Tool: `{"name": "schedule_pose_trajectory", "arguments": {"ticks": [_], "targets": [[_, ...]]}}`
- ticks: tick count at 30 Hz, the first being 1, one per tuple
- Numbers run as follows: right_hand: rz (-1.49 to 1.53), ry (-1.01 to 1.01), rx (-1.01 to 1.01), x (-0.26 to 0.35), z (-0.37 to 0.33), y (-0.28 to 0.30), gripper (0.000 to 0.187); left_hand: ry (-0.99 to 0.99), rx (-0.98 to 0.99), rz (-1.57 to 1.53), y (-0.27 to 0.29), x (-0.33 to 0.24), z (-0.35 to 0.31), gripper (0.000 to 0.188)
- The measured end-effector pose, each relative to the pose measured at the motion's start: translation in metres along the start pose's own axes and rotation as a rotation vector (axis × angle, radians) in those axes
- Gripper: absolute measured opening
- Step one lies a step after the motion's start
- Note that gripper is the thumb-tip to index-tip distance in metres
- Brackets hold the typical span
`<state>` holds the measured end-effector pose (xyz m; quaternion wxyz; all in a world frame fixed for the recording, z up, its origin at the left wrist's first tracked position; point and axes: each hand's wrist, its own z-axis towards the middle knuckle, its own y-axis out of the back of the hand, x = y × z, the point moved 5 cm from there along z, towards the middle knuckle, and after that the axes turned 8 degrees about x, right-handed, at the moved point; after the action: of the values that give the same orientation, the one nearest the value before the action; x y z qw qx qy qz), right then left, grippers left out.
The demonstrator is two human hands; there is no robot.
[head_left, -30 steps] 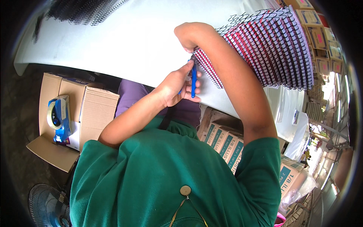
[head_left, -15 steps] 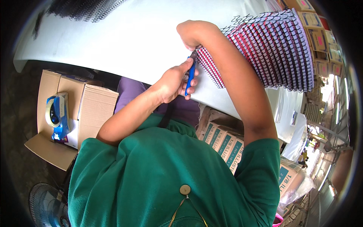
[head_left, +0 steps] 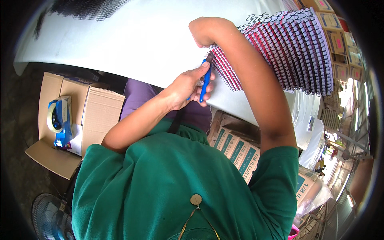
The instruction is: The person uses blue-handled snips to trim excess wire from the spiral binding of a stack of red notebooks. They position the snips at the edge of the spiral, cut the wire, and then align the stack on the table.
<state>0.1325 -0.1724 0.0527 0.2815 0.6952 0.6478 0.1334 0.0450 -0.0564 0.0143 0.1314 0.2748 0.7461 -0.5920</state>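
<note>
My left hand (head_left: 187, 86) is wrapped round blue-handled pliers (head_left: 206, 82), thumb along the upper handle. The dark jaws point away from me, at the left end of a fanned row of spiral-bound notebooks (head_left: 288, 52) with black coils and white, red and purple edges. Reaching over these notebooks, my right hand (head_left: 203, 31) bends sharply at the wrist, close to the jaws. Its fingers are hidden beneath it, so what they grip does not show.
A white table (head_left: 120, 48) bears the notebooks and a heap of loose black coils (head_left: 92, 8). At left, an open cardboard box (head_left: 102, 116) holds a blue tape dispenser (head_left: 64, 122) above a fan (head_left: 50, 216). Printed cartons (head_left: 236, 150) stand under the table.
The pliers and my left hand have shifted slightly right, and a bit of the second handle now shows below the palm. My right hand has moved a little up and right.
</note>
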Motion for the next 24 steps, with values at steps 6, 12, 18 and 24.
{"name": "schedule_pose_trajectory", "arguments": {"ticks": [6,12,18,24], "targets": [[-0.052,-0.098,0.122,0.006,-0.012,0.008,0.018,-0.037,0.002,0.027,0.000,-0.006,0.010,0.052],[-0.036,0.005,0.147,0.000,-0.011,0.008,0.018,-0.031,-0.039,0.027,0.001,0.000,0.005,0.052],[-0.031,0.026,0.122,0.002,-0.016,0.013,0.018,-0.072,-0.008,-0.012,-0.011,-0.009,0.003,0.053],[-0.066,-0.013,0.087,0.001,-0.024,0.018,0.016,-0.044,0.015,0.014,-0.002,-0.008,0.002,0.053]]}}
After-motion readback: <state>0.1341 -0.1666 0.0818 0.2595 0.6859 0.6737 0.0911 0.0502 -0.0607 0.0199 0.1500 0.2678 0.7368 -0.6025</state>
